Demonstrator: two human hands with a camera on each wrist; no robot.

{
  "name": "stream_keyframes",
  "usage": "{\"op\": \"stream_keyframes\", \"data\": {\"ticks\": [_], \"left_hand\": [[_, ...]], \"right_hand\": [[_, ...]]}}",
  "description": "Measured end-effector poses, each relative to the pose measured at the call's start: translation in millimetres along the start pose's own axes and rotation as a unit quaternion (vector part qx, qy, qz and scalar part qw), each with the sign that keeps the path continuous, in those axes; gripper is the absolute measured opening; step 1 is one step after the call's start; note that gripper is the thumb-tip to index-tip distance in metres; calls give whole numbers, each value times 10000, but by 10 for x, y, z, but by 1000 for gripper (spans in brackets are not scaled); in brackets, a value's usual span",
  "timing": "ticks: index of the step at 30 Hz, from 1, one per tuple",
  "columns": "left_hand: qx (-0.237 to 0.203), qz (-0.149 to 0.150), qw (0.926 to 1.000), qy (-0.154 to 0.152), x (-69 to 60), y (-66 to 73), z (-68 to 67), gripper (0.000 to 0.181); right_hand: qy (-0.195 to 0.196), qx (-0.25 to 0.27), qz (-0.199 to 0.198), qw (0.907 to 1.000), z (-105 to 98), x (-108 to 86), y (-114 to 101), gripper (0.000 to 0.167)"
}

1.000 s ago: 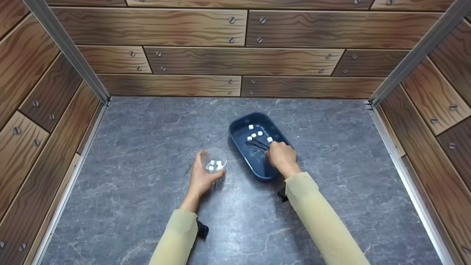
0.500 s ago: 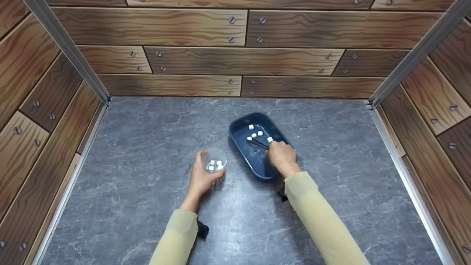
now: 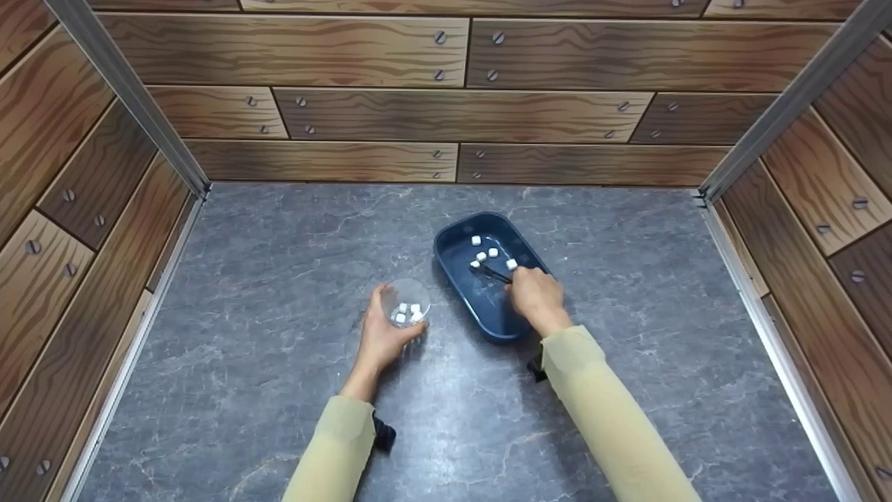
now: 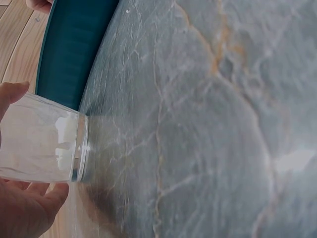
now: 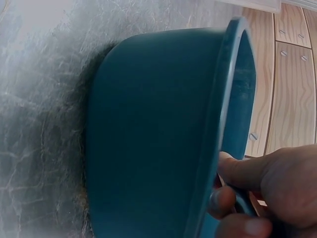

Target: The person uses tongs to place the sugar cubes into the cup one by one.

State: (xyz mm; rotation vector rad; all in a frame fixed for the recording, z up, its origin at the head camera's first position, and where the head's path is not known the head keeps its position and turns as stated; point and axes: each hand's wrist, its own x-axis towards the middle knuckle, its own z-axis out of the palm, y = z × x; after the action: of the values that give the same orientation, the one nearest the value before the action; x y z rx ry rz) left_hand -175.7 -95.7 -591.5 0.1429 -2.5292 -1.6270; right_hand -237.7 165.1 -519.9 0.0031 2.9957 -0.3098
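Note:
My left hand (image 3: pixel 382 336) curls round a clear cup (image 3: pixel 406 296) standing on the floor, with several white cubes (image 3: pixel 415 308) at its bottom. In the left wrist view the thumb and fingers lie on opposite sides of the cup (image 4: pixel 39 141). Over the right part of a dark blue tray (image 3: pixel 496 335), my right hand (image 3: pixel 536 300) holds black tweezers (image 3: pixel 496 274). Their tips are at a white cube (image 3: pixel 475 265); whether they grip it I cannot tell. Several other cubes (image 3: pixel 493 252) lie in the tray. In the right wrist view the tray wall (image 5: pixel 148 129) hides the tweezers' tips.
The floor (image 3: pixel 279 244) is grey and marble-patterned. Wood-patterned walls (image 3: pixel 362 115) stand at the back and on both sides, with metal strips along the corners and lower side edges.
The tweezers' tips have drawn together and shifted slightly right, and the cube at them has moved slightly with them. The left hand and cup have stayed in place.

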Motion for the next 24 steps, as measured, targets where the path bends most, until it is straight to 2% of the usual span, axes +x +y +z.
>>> {"op": "stream_keyframes", "data": {"ticks": [16,24], "left_hand": [[-115,52,9999,-71,11,0,-10,95],[-65,5,9999,-77,12,3,-6,98]], "right_hand": [[97,-90,-110,9999,6,-74,33,29],[-32,153,79,9998,5,-181,44,31]]}}
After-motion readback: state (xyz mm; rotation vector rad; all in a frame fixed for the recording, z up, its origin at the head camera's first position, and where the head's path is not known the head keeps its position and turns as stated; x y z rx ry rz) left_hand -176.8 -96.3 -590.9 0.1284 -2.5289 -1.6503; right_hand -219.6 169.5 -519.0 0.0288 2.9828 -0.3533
